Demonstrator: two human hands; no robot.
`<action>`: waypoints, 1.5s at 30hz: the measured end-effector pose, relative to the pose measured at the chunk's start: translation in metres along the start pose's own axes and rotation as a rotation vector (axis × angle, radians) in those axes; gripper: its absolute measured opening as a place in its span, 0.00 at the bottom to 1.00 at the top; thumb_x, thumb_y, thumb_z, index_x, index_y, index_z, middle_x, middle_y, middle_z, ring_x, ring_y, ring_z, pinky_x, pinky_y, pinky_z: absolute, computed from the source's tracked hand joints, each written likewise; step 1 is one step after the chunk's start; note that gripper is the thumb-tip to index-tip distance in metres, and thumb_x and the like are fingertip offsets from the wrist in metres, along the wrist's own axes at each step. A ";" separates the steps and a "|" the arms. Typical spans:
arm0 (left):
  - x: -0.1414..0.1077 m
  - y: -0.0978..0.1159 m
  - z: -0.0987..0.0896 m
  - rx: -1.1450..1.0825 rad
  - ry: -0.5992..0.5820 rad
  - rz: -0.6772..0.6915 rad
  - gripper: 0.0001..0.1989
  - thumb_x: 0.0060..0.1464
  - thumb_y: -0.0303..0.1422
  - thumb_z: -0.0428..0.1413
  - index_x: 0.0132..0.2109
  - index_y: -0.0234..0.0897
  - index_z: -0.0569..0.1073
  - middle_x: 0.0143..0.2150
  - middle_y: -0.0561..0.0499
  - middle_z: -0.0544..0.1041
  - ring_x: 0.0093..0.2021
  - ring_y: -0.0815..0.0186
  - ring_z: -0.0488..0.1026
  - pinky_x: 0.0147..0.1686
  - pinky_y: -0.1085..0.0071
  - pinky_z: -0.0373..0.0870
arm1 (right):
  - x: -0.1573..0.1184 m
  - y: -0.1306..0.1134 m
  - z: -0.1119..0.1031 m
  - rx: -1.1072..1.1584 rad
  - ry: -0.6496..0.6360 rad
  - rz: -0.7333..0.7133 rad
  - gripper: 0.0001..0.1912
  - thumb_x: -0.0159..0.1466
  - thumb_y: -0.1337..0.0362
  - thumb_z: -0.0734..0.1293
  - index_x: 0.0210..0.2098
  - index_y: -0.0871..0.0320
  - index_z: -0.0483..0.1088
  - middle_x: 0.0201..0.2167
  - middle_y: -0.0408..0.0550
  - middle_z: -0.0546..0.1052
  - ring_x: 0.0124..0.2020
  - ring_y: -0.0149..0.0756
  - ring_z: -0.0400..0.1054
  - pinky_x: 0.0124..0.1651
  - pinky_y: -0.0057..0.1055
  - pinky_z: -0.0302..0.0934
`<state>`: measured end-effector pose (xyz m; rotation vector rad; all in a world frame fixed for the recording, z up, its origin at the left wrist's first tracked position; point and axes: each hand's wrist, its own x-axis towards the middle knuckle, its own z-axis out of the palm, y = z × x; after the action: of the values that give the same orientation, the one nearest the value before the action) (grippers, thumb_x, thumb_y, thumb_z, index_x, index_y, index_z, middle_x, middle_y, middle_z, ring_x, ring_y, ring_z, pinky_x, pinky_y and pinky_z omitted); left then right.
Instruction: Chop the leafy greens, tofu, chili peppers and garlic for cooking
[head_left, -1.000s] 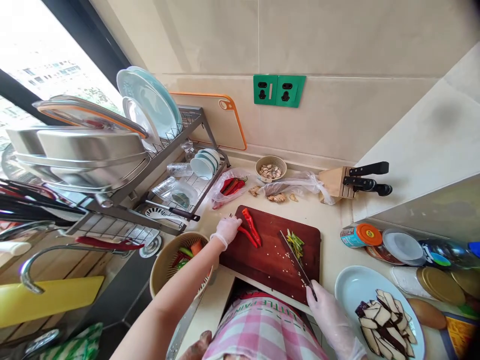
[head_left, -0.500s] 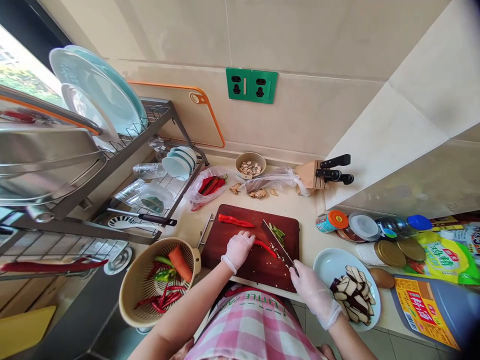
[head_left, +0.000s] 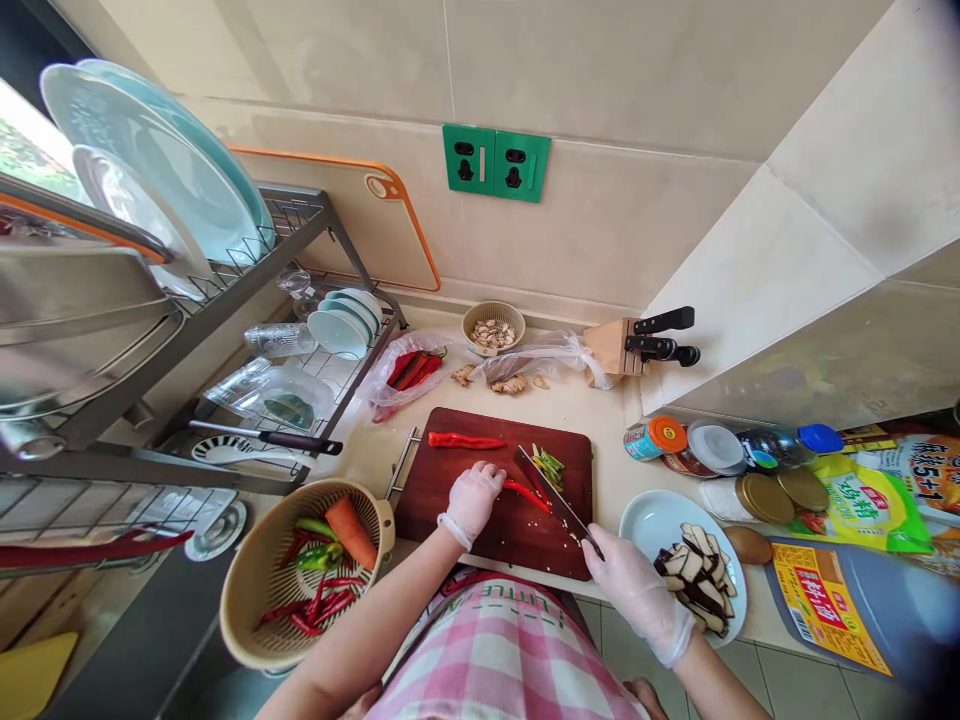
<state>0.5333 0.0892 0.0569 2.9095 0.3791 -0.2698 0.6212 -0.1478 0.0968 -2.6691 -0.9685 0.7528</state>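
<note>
Clear gloves cover both hands. My left hand (head_left: 474, 502) is closed with curled fingers on a long red chili pepper (head_left: 523, 488) lying on the dark red cutting board (head_left: 427, 515). The pepper's far end reaches the blade of a kitchen knife (head_left: 555, 497). My right hand (head_left: 626, 580) grips the knife's handle, with the blade slanting up and left across the board. Sliced green pepper (head_left: 549, 462) lies just beyond the blade, and pale seeds are scattered near it. Another red chili (head_left: 465, 441) rests at the back of the board.
At left stands a colander (head_left: 234, 610) with a carrot and peppers, below a dish rack (head_left: 262, 270). On the right sits a plate (head_left: 637, 515) of cut eggplant, beside jars (head_left: 761, 497) and a large jug (head_left: 862, 600). A knife block (head_left: 609, 345) and ginger (head_left: 510, 384) are behind.
The camera view has shifted slightly, so the surroundings sit a little further left. Both hands keep nearly the same places, still on the pepper and the knife.
</note>
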 end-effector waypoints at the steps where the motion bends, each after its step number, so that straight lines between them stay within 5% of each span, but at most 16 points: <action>1: 0.001 0.000 -0.001 -0.005 -0.001 -0.006 0.13 0.59 0.28 0.47 0.48 0.39 0.70 0.43 0.44 0.71 0.45 0.59 0.67 0.38 0.66 0.67 | -0.001 0.000 -0.002 -0.008 -0.001 -0.006 0.15 0.66 0.61 0.52 0.33 0.57 0.68 0.28 0.50 0.77 0.28 0.33 0.70 0.28 0.28 0.49; 12: -0.004 -0.004 0.016 -0.081 0.078 -0.040 0.11 0.59 0.28 0.47 0.46 0.40 0.69 0.43 0.46 0.69 0.45 0.61 0.64 0.40 0.67 0.68 | -0.005 0.007 -0.007 -0.046 -0.029 -0.077 0.17 0.66 0.61 0.50 0.33 0.57 0.68 0.27 0.49 0.77 0.28 0.35 0.70 0.29 0.28 0.50; 20: -0.009 -0.017 0.038 -0.408 0.375 -0.057 0.08 0.59 0.30 0.49 0.40 0.40 0.74 0.39 0.50 0.70 0.42 0.67 0.66 0.43 0.71 0.67 | -0.003 0.005 -0.018 -0.097 -0.050 -0.128 0.17 0.66 0.62 0.51 0.40 0.56 0.70 0.34 0.51 0.79 0.33 0.37 0.73 0.31 0.27 0.55; 45: -0.009 -0.013 0.035 -0.425 0.385 -0.066 0.10 0.60 0.30 0.48 0.38 0.39 0.75 0.38 0.48 0.72 0.41 0.66 0.67 0.42 0.70 0.68 | 0.020 -0.007 -0.034 -0.189 -0.172 -0.160 0.13 0.66 0.65 0.53 0.34 0.56 0.68 0.29 0.47 0.78 0.30 0.34 0.73 0.28 0.27 0.50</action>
<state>0.5158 0.0921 0.0230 2.5172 0.5174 0.3304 0.6487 -0.1300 0.1198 -2.6732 -1.3414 0.9087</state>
